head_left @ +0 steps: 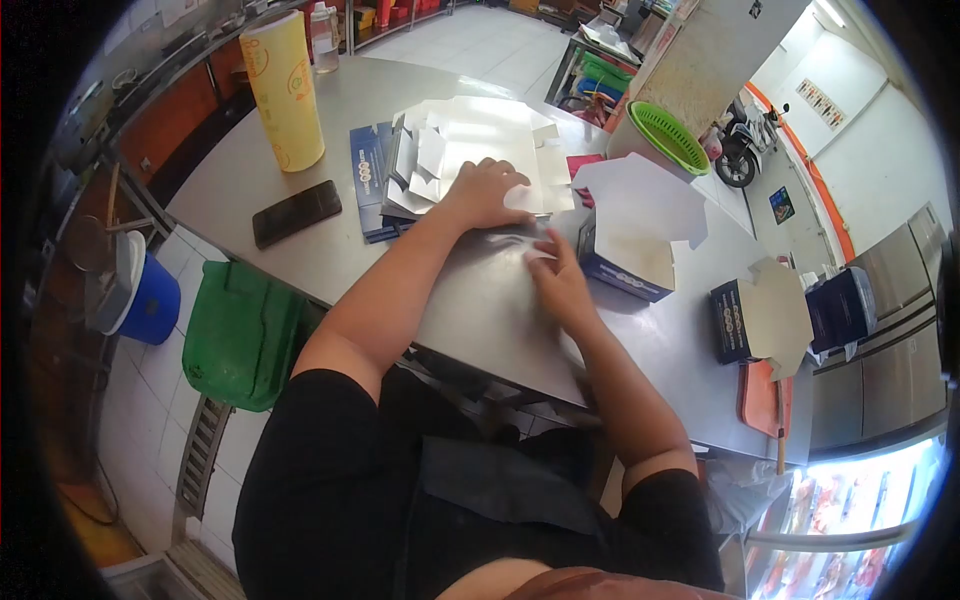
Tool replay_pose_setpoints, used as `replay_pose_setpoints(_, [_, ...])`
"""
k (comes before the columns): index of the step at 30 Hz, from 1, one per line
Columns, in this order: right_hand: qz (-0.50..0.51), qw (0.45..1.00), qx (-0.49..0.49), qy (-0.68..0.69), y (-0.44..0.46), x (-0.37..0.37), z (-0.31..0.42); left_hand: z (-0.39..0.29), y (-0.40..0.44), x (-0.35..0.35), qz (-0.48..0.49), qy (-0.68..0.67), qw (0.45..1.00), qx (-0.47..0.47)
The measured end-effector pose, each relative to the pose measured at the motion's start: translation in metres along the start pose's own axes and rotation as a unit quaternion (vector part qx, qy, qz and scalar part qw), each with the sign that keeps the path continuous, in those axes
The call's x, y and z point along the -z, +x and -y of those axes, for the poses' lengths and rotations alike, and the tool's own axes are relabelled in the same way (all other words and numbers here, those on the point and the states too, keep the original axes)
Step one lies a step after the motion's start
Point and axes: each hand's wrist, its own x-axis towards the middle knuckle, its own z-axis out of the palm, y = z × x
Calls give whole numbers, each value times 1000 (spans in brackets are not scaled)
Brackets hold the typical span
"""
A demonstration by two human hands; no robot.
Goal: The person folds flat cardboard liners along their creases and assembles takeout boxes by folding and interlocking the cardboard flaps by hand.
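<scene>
My left hand (488,195) rests on the near edge of a stack of flat, unfolded boxes (490,135), white inside and dark blue outside, its fingers bent and spread. Close by on the right, my right hand (560,280) is over the metal table (470,320), fingers bent near its thumb; whether it holds anything is too unclear to tell. Right of that hand stands an open blue and white box (630,250) with its lid flaps raised.
A yellow roll (283,95) and a black phone (297,213) are at the left. Further right are another box (765,315), an orange board (765,398) and a dark container (840,308). A green basket (670,137) stands behind. A green bin (240,335) is beside the table.
</scene>
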Motion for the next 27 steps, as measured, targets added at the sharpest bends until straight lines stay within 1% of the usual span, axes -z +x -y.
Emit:
replay_pose_setpoints(1, [-26,993,-72,91,10,3,4,-1,1,-3,-13,-3,1000,-14])
replay_pose_setpoints(2, [-50,972,-144,179,18,10,9,-1,2,-7,-27,-6,999,-27])
replay_pose_setpoints(3, [-73,938,-215,263,25,15,13,-1,2,-13,-47,15,998,-50])
replay_pose_setpoints(6, [-77,953,-188,223,49,18,3,-7,2,-18,-66,9,994,-90])
replay_pose_setpoints(7, [-87,953,-201,209,55,14,7,-9,3,-21,-71,1,993,-97])
replay_pose_setpoints(9, [-31,964,-153,214,68,14,-6,-9,3,-24,-84,-9,990,-110])
replay_pose_setpoints(10, [0,968,-127,216,73,11,-5,-11,3,-22,-87,-15,992,-94])
replay_pose_setpoints(11, [-48,973,-101,200,66,2,3,-15,4,-21,-91,-20,993,-77])
replay_pose_setpoints(12, [-56,996,3,72,69,0,-9,-18,4,-18,-96,-25,993,-59])
replay_pose_setpoints(13, [-64,990,107,-57,75,-2,-29,-18,3,-13,-98,-37,993,-54])
replay_pose_setpoints(14, [-74,958,208,-184,75,-5,-29,-15,5,-9,-105,-59,992,-41])
replay_pose_setpoints(15, [-53,930,276,-237,73,-1,-30,-14,7,-7,-110,-83,990,-30])
replay_pose_setpoints(16, [-48,935,280,-214,67,-2,-22,-14,8,-6,-114,-107,987,-20])
replay_pose_setpoints(18, [-38,941,292,-169,60,-7,-10,-13,10,1,-182,-86,979,5])
replay_pose_setpoints(19, [-29,939,295,-173,59,-7,-9,-12,11,5,-217,-76,973,17])
replay_pose_setpoints(20, [-38,926,313,-207,57,-6,-9,-12,13,9,-293,-95,951,18])
replay_pose_setpoints(22, [-57,896,347,-273,52,-6,-1,-12,15,21,-438,-130,889,18])
replay_pose_setpoints(23, [-59,889,360,-276,51,-4,7,-16,12,27,-466,-186,865,16])
replay_pose_setpoints(24, [-56,885,375,-269,46,0,15,-22,8,28,-443,-334,829,66])
replay_pose_setpoints(26, [-59,871,414,-257,42,10,45,-74,-5,56,-419,-531,734,60])
replay_pose_setpoints(27, [-48,869,428,-244,38,15,62,-94,-9,61,-384,-571,726,27])
